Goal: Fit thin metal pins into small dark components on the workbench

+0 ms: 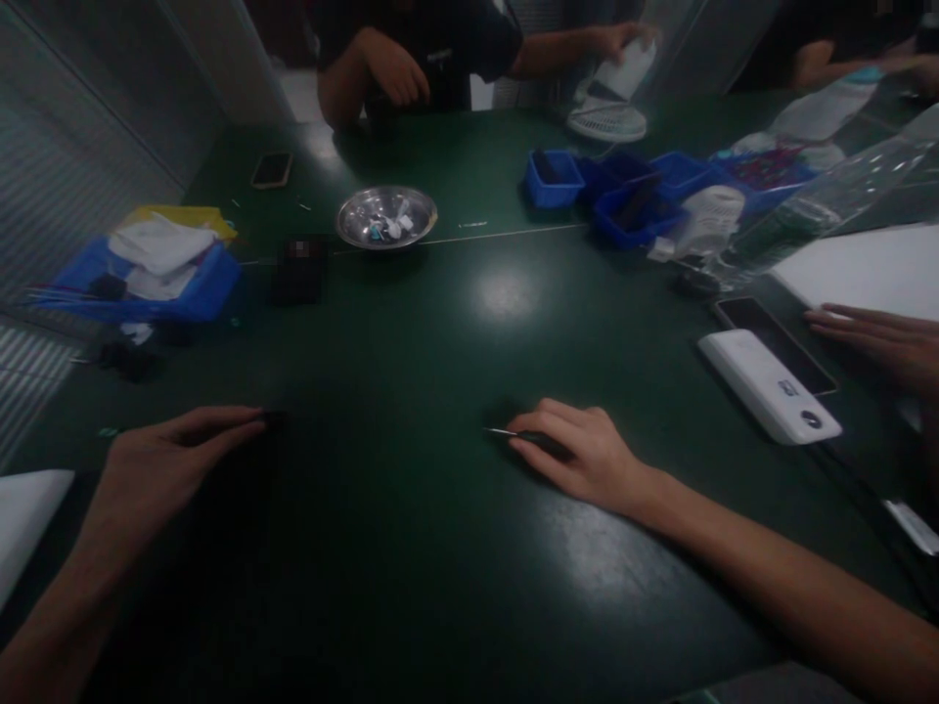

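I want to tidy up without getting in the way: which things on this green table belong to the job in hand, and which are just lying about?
Belonging to the job, it seems:
black-handled tool, in the right grip
small dark piece, in the left grip; too dim to identify

Apparently just lying about:
metal bowl
white device
phone beside it
blue tray

No lettering legible from where I stand. White device (pixel 763 381) on right: small dark marking on its top, too blurred to read. Flat black item (pixel 299 279) beyond left hand (pixel 157 469): pale patch near far end, no characters discernible.
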Motion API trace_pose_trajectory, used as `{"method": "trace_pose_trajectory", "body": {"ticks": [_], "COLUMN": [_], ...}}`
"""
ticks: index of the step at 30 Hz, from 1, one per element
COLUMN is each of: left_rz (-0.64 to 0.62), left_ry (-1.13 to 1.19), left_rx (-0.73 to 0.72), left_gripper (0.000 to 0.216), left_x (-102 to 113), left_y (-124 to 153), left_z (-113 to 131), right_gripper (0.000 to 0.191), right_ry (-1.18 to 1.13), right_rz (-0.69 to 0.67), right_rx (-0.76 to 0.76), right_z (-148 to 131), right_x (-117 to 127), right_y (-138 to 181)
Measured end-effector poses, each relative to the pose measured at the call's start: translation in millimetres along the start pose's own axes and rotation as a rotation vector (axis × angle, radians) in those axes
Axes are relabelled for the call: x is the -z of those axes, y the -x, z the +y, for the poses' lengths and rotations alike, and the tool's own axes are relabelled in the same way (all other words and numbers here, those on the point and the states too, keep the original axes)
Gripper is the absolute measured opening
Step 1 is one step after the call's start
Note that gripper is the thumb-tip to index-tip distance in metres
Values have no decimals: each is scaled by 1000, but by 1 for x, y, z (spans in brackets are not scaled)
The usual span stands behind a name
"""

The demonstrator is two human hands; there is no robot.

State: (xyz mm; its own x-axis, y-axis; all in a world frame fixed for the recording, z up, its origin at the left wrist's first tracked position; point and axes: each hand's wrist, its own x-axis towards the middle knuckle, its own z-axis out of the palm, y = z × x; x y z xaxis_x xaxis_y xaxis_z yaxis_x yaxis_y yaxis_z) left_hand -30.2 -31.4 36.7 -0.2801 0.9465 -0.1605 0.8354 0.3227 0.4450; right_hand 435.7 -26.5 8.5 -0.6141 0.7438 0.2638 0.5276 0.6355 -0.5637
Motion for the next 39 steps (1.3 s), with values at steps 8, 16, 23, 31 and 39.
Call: {"method": "trace_pose_trajectory", "body": {"ticks": [8, 16, 23, 31, 39], "left_rz": [88, 293, 241, 349, 395], "left_ry": [-18, -437, -659, -608, -334], "left_rx": [-170, -532, -520, -480, -399], "left_gripper": [42, 51, 54, 43, 28], "left_x": [-16, -43, -44, -51, -43], "left_y": [7, 48, 54, 61, 39], "left_z": [-9, 5, 8, 20, 7], "right_gripper": [20, 20, 20, 19, 19], "right_ry": [96, 70, 21, -2, 26], "right_rz": [-73, -122, -167, -232, -270], "right_rx": [102, 173, 168, 189, 218], "right_z": [-3, -2, -5, -3, 5], "right_x": [-1, -3, -1, 11, 16], "right_y": [5, 7, 18, 32, 33]}}
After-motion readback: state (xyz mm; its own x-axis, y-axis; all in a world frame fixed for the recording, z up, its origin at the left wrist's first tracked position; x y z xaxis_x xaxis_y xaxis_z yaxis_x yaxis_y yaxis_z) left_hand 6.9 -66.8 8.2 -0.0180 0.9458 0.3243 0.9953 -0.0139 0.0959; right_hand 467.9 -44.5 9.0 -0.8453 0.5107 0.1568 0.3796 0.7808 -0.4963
